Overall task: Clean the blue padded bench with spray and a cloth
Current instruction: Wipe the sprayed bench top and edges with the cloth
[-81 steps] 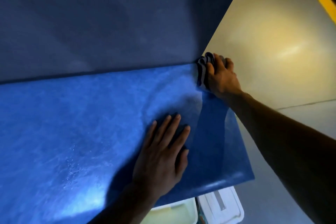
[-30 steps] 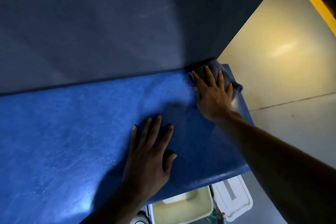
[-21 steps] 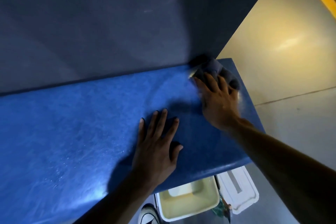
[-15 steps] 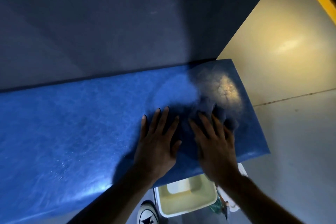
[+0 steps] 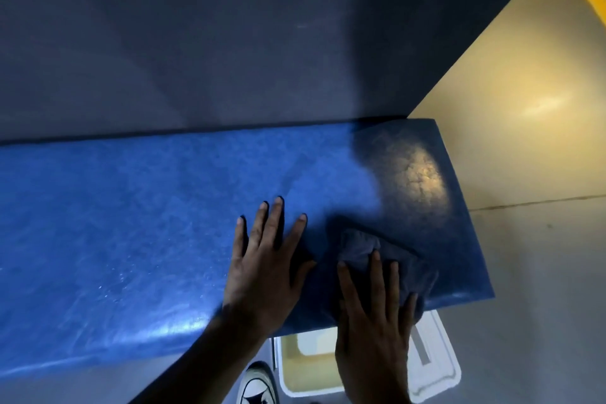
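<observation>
The blue padded bench (image 5: 137,226) runs from the left edge to just right of centre, against a dark wall. My right hand (image 5: 373,315) presses a dark blue cloth (image 5: 360,246) flat on the bench near its front right corner. The cloth bunches up past my fingertips. My left hand (image 5: 265,269) lies flat on the bench beside it, fingers spread, holding nothing. No spray bottle is in view.
A dark grey wall (image 5: 229,43) rises behind the bench. A cream wall (image 5: 524,108) stands to the right. On the grey floor below the bench's front edge sit a white bin (image 5: 305,367) and its lid (image 5: 433,367). My shoe (image 5: 255,385) shows beside them.
My right hand has dragged the cloth from the back right corner by the wall toward the front edge. The left hand stayed pressed on the bench.
</observation>
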`<state>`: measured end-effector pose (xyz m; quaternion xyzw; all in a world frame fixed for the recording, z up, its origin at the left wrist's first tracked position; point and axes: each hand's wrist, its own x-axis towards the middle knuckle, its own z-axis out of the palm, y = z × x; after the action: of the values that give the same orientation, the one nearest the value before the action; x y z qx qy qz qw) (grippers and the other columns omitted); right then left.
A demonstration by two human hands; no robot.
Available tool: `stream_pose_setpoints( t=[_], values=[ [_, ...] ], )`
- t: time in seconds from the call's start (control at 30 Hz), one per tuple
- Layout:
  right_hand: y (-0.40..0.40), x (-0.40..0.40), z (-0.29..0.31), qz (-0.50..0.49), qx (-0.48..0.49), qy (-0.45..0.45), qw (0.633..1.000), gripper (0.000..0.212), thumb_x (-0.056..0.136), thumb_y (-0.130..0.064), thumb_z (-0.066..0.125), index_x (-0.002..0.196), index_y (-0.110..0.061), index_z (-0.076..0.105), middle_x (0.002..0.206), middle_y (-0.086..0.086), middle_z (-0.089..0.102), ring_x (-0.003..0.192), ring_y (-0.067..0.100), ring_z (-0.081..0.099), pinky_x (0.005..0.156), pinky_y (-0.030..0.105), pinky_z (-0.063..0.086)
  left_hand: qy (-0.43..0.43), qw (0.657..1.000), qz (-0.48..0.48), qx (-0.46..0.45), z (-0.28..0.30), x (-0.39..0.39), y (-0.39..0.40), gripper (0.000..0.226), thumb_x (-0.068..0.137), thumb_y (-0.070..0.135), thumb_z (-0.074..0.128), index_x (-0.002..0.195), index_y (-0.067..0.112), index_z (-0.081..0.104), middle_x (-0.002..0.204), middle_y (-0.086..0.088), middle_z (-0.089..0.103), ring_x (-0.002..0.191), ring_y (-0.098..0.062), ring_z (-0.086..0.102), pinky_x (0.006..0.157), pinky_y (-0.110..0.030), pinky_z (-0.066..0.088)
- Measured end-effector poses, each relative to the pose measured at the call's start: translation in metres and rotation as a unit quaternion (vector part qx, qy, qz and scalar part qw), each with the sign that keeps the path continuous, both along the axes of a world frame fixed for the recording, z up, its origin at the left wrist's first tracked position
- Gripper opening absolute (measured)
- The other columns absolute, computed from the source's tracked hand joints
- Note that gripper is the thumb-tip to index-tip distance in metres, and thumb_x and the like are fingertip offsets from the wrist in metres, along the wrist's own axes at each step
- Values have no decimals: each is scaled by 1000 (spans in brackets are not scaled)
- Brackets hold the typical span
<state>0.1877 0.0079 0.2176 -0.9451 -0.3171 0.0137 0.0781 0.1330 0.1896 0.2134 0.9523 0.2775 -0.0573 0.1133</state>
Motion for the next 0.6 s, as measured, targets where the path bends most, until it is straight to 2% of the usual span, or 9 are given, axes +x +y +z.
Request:
stream_pose_setpoints(
  t=[0.17, 0.27, 0.33, 0.4, 0.53, 0.6],
  values=[
    [9, 35, -4, 70, -39, -1, 997, 58, 88, -36, 44, 146, -38, 51, 164, 11, 32, 151, 38, 28, 114, 67, 23, 8, 999, 30, -8, -5, -2, -3, 71, 95, 64, 38, 159, 37, 23, 172, -8, 7, 159, -31, 6, 124, -62, 12],
    [42, 67, -6, 109, -68, 37, 991, 61, 91, -40, 34, 153, -39, 38, 169, 9, 20, 155, 36, 16, 116, 70, 21, 0, 999, 37, -11, -8, 0, -4, 70, 95, 62, 40, 159, 37, 25, 172, -8, 9, 159, -31, 7, 124, -63, 13],
    [70, 94, -12, 131, -77, 29, 988, 60, 97, -42, 26, 157, -39, 26, 171, 6, 10, 157, 32, 6, 118, 69, 17, -6, 999, 37, -8, -10, -1, -4, 70, 96, 64, 37, 159, 37, 24, 172, -8, 8, 159, -30, 5, 124, -63, 13],
    [102, 121, -16, 149, -54, 24, 987, 55, 103, -41, 21, 158, -39, 25, 171, 2, 7, 158, 28, 2, 119, 68, 14, -10, 999, 34, -4, -12, -3, -4, 70, 97, 65, 36, 159, 36, 25, 172, -8, 8, 159, -30, 6, 124, -63, 13],
    [164, 170, -12, 178, -78, 52, 980, 52, 105, -39, 27, 157, -43, 20, 171, -2, 3, 157, 27, -1, 117, 68, 11, -18, 999, 34, 0, -14, -3, -4, 70, 96, 64, 41, 158, 35, 29, 171, -9, 12, 158, -31, 10, 123, -65, 16],
    [180, 182, -9, 183, -80, 52, 979, 50, 105, -40, 30, 155, -43, 24, 169, -1, 8, 156, 26, 3, 116, 69, 14, -17, 999, 32, 0, -13, -3, -4, 70, 96, 64, 39, 158, 35, 28, 171, -8, 12, 159, -31, 8, 123, -65, 16]
  ],
)
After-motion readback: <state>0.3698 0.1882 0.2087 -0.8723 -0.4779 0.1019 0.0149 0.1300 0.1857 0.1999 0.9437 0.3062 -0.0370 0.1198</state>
